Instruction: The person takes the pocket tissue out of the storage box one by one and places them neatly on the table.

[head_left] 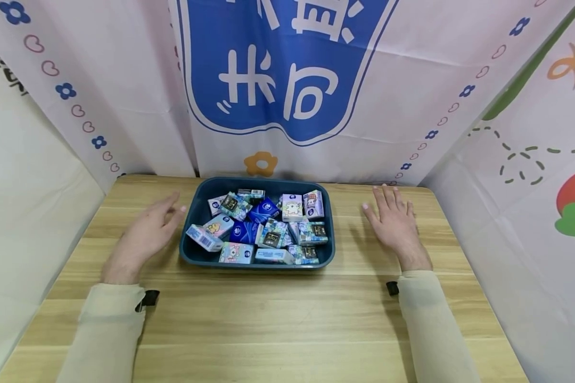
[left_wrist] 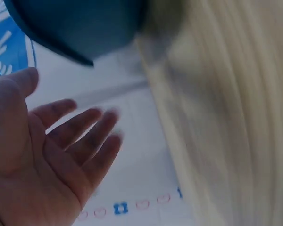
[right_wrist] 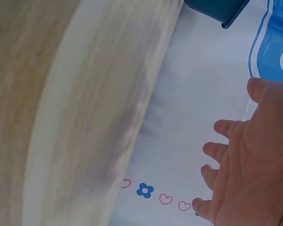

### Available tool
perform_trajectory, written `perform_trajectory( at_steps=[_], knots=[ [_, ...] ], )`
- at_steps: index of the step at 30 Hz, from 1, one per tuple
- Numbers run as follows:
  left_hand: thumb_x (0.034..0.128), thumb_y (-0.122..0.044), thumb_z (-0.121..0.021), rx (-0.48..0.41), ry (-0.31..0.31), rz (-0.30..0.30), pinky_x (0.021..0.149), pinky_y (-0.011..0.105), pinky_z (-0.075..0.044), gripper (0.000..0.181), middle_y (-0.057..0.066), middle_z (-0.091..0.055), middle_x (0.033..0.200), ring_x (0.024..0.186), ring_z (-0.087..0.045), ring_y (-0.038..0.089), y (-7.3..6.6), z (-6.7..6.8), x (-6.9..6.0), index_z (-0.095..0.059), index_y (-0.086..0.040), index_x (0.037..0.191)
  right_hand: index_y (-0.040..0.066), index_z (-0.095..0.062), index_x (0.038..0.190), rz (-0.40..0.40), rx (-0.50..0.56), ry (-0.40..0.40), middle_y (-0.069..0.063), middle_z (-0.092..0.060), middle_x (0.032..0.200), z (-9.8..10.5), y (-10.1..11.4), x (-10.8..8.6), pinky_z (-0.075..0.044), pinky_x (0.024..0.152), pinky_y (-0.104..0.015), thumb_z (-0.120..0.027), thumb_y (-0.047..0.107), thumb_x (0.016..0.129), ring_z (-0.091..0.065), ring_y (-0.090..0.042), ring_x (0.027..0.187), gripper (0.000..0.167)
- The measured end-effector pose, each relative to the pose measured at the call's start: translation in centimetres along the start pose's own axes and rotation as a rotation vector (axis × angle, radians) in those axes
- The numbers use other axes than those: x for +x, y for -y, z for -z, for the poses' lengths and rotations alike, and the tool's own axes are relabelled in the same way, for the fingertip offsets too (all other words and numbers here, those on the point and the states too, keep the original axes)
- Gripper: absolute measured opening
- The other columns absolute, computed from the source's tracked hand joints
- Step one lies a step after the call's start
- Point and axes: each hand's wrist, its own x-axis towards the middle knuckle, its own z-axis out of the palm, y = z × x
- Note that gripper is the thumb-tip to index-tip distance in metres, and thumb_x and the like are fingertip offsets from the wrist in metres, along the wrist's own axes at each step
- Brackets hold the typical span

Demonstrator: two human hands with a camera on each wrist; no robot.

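Bin (head_left: 287, 186) nr back of table (head_left: 268, 324), approx. centre, piled w/ small packs (head_left: 292, 208). L hand (head_left: 144, 234) just beside bin, fingers loosely bent, holding nothing; R hand (head_left: 395, 226) well apart, fingers spread, also empty. We'd guess packs light, soft-ish, wrappers a bit slippery; we'd pinch narrow sides, gently. Bin prob. stiff plastic; we'd grip opp. ends.

A pale yellow-brown, wood-grained desk (head_left: 268, 330) with straight edges spreads across the lower part of the head view. Directly on it, slightly left of and below the frame's centre, sits a dark teal, round-cornered rectangular bin (head_left: 257, 266).
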Motion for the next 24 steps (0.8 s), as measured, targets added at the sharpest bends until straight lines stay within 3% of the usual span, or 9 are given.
perform_trajectory(
  at_steps=[3, 7, 11, 14, 20, 24],
  knots=[
    [0.1276, -0.056, -0.036, -0.065, 0.034, 0.018, 0.124, 0.079, -0.053, 0.078, 0.036, -0.060, 0.170, 0.148, -0.066, 0.058, -0.9, -0.7, 0.2, -0.025, -0.007, 0.187, 0.013, -0.012, 0.190, 0.005, 0.010, 0.007, -0.018, 0.003, 0.200, -0.1, 0.1, 0.0, 0.008, 0.146, -0.080, -0.020, 0.071, 0.123, 0.006, -0.050, 0.186, 0.089],
    [0.1280, -0.048, -0.043, -0.059, 0.013, 0.016, 0.098, 0.059, -0.069, 0.071, 0.034, -0.074, 0.151, 0.119, -0.080, 0.043, -1.4, -1.7, 0.6, -0.036, -0.003, 0.183, 0.013, -0.014, 0.190, 0.016, 0.014, 0.014, -0.017, 0.002, 0.200, -0.3, 0.3, 0.0, 0.006, 0.147, -0.080, -0.020, 0.071, 0.123, 0.005, -0.049, 0.186, 0.088],
    [0.1272, -0.038, -0.051, -0.068, -0.052, 0.019, 0.069, 0.035, -0.059, 0.063, 0.030, -0.080, 0.131, 0.091, -0.074, 0.029, -1.7, -2.5, 0.8, -0.046, -0.001, 0.178, 0.014, -0.014, 0.190, 0.030, 0.008, 0.014, -0.017, 0.000, 0.200, -0.4, 0.6, 0.1, 0.004, 0.148, -0.079, -0.021, 0.070, 0.124, 0.003, -0.048, 0.187, 0.087],
    [0.1255, -0.031, -0.055, -0.087, -0.102, 0.038, 0.056, 0.030, -0.048, 0.058, 0.026, -0.079, 0.117, 0.077, -0.066, 0.023, -2.1, -2.8, 0.8, -0.052, 0.001, 0.174, 0.015, -0.018, 0.190, 0.061, 0.015, -0.001, -0.019, -0.009, 0.200, -0.4, 0.9, 0.1, -0.003, 0.149, -0.078, -0.025, 0.066, 0.125, -0.005, -0.049, 0.186, 0.083],
    [0.1227, -0.021, -0.059, -0.105, -0.166, 0.063, 0.051, 0.029, -0.048, 0.053, 0.022, -0.075, 0.104, 0.069, -0.063, 0.020, -2.5, -3.4, 0.9, -0.058, 0.006, 0.168, 0.011, -0.044, 0.181, 0.186, 0.134, -0.056, -0.022, -0.046, 0.187, -0.4, 3.3, 0.1, -0.031, 0.146, -0.071, -0.052, 0.046, 0.126, -0.042, -0.048, 0.175, 0.066],
    [0.1225, -0.019, -0.058, -0.096, -0.180, 0.063, 0.050, 0.029, -0.048, 0.052, 0.023, -0.075, 0.103, 0.069, -0.064, 0.021, -2.5, -3.5, 1.0, -0.058, 0.008, 0.167, 0.010, -0.056, 0.173, 0.302, 0.170, -0.063, -0.019, -0.058, 0.180, -0.5, 6.0, -0.6, -0.040, 0.143, -0.067, -0.063, 0.039, 0.123, -0.053, -0.044, 0.169, 0.058]
  ],
)
